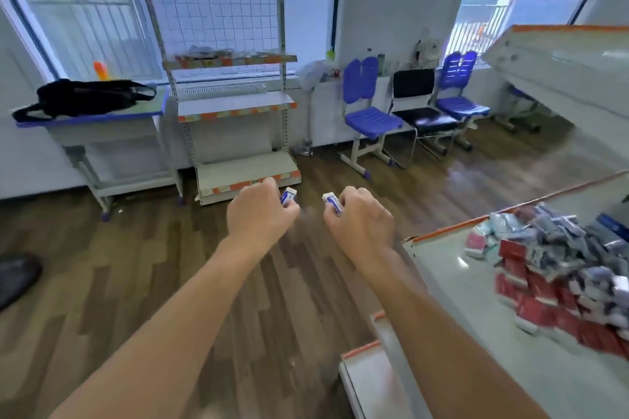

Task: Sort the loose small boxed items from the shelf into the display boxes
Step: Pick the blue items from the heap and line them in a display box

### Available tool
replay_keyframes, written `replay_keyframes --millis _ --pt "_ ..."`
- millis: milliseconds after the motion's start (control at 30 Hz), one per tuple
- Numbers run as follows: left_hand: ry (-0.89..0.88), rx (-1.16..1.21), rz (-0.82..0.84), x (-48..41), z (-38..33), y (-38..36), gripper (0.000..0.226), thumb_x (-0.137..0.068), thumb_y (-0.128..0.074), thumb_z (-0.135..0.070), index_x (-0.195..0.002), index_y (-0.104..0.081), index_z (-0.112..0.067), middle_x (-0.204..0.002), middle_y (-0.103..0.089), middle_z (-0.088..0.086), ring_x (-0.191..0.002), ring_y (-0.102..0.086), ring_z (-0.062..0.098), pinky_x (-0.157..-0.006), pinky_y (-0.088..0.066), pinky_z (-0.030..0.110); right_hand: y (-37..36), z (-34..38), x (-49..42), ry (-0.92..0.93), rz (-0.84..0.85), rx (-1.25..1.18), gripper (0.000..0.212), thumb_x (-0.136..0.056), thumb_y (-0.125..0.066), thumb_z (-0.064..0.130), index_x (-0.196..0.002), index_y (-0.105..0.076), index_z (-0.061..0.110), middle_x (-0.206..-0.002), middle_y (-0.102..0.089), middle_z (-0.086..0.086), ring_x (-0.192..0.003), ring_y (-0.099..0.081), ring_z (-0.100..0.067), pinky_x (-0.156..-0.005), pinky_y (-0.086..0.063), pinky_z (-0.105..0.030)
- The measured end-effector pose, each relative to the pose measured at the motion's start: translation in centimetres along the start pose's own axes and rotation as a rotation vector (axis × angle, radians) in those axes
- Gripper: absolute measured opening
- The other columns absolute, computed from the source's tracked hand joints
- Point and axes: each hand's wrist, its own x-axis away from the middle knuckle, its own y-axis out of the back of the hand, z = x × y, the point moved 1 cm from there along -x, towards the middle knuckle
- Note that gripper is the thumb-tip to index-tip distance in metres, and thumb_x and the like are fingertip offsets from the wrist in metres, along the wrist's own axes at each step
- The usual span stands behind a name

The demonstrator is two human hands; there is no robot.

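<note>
Pinching a small blue-and-white box [288, 196] between the curled fingers of the left hand [262, 211], clamping a second box [333, 201] likewise in the right hand [360, 218]. Held side by side, apart, above the wooden floor [153, 265]. Heaped at near right on the shelf [442, 269]: a loose pile of boxes [558, 275], red and grey. Standing far off under the windows: a white rack [235, 105] and blue chairs [367, 112].
</note>
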Motion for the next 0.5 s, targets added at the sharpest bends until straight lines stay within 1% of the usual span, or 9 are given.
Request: replay_keyframes --millis 133,267,400,500 --pt "-0.038 0.018 0.007 -8.3 -0.2 -1.2 0.022 -0.089 -0.056 -0.037 -0.087 -0.055 -0.015 -0.080 -0.060 0.000 -0.068 -0.052 0.013 -0.051 -0.029 0.023 -2.1 1.0 -8.0 -0.034 -0.026 -0.001 0.030 -0.095 -0.045 0.041 -0.099 -0.059 0.015 -0.097 -0.059 -0.002 -0.085 -0.060 -0.023 -0.071 -0.046 -0.033" --pt "-0.077 0.040 0.021 -14.8 -0.7 -2.4 0.023 -0.089 -0.056 -0.038 -0.088 -0.054 -0.015 -0.078 -0.056 -0.001 -0.066 -0.047 0.011 -0.048 -0.024 0.022 -3.5 1.1 -13.6 -0.080 -0.031 0.016 0.029 -0.095 -0.045 0.041 -0.097 -0.058 0.015 -0.096 -0.058 -0.003 -0.084 -0.060 -0.025 -0.066 -0.040 -0.031" --pt "-0.151 0.110 0.049 -20.7 -1.6 -5.1 0.021 -0.089 -0.058 -0.038 -0.085 -0.053 -0.018 -0.078 -0.058 -0.002 -0.059 -0.044 0.007 -0.048 -0.024 0.020 -5.1 -0.2 -18.3 -0.163 -0.085 0.071 0.029 -0.093 -0.045 0.042 -0.095 -0.058 0.016 -0.094 -0.058 -0.001 -0.083 -0.060 -0.024 -0.066 -0.043 -0.032" --pt "-0.244 0.167 0.083 -25.1 -2.7 -7.7 0.019 -0.088 -0.059 -0.037 -0.084 -0.054 -0.019 -0.077 -0.059 -0.003 -0.057 -0.043 0.005 -0.048 -0.027 0.019 -6.5 -1.5 -21.7 -0.253 -0.122 0.089 0.029 -0.093 -0.046 0.042 -0.092 -0.059 0.016 -0.092 -0.059 -0.001 -0.081 -0.060 -0.025 -0.067 -0.045 -0.033"
